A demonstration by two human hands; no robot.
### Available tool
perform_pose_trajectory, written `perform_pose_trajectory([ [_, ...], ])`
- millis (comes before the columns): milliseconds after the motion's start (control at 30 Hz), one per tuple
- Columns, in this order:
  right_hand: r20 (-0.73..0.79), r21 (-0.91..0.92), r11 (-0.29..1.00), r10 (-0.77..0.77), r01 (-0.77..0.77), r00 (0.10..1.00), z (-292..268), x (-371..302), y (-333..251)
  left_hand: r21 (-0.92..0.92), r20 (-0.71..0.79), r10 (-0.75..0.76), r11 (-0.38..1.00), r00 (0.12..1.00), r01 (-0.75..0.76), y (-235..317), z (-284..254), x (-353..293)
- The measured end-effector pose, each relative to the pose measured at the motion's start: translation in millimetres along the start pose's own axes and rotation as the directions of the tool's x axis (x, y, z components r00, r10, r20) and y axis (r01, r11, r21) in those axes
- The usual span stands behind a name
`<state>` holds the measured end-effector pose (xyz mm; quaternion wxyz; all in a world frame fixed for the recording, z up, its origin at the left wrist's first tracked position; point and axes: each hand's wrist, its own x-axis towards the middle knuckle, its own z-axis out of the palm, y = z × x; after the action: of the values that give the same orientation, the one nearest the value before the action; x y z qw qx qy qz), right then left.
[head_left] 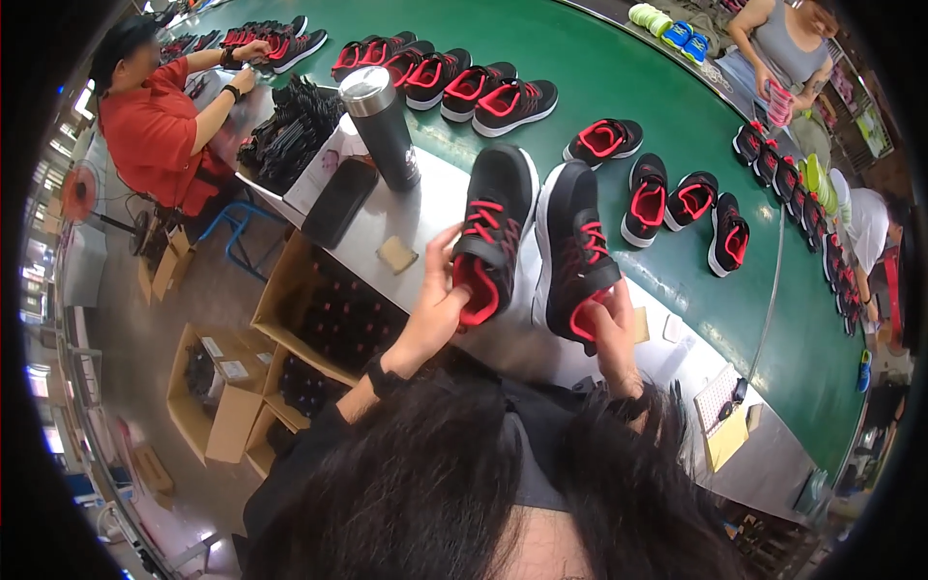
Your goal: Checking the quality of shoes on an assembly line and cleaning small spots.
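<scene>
Two black sneakers with red laces and red lining are held up side by side in front of me, toes pointing away. My left hand (441,302) grips the left sneaker (495,208) at its heel opening, thumb inside the red lining. By its heel, too, the right sneaker (570,237) is held in my right hand (611,329), the thumb in the collar. Their white soles lean close to each other in the middle. Beneath them lies a metal tabletop (464,174). A tall dark tumbler (385,135) with a silver lid stands on it, beyond my left hand.
A green conveyor belt (619,87) carries rows of similar sneakers (512,104). A black case (340,203) and a tan sponge (396,254) lie on the metal top. Cardboard boxes (227,396) stand at lower left. A person in red (155,126) works at far left, others at far right.
</scene>
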<state>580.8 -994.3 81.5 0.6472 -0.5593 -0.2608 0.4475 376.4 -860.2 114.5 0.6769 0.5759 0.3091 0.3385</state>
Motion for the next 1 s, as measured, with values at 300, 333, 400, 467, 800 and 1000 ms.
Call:
perform_pose_trajectory([
  [300, 0.182, -0.938, 0.171, -0.497, 0.302, 0.849, 1, -25, 1, 0.92, 0.117, 0.42, 0.295, 0.9, -0.258, -25, -8, -28],
  [333, 0.17, -0.937, 0.175, -0.524, 0.301, 0.835, 3, -27, 4, 0.929, 0.137, 0.412, 0.263, 0.901, -0.261, -31, -9, -29],
  [400, 0.143, -0.938, 0.199, -0.52, 0.282, 0.842, 3, -29, 5, 0.928, 0.143, 0.411, 0.262, 0.9, -0.267, -30, -9, -32],
  [467, 0.114, -0.94, 0.221, -0.515, 0.26, 0.85, 1, -30, 2, 0.889, 0.08, 0.362, 0.395, 0.929, -0.23, -20, -4, -29],
  [800, 0.053, -0.083, 0.982, 0.176, -0.171, 0.983, -13, -20, -18, -0.149, 0.084, -0.197, 0.967, 0.977, 0.208, 23, 16, -26],
  [1000, 0.24, -0.83, 0.494, -0.1, 0.257, 0.966, -56, -3, -17, 0.86, 0.003, 0.222, 0.497, 0.975, -0.115, 17, 33, -44],
])
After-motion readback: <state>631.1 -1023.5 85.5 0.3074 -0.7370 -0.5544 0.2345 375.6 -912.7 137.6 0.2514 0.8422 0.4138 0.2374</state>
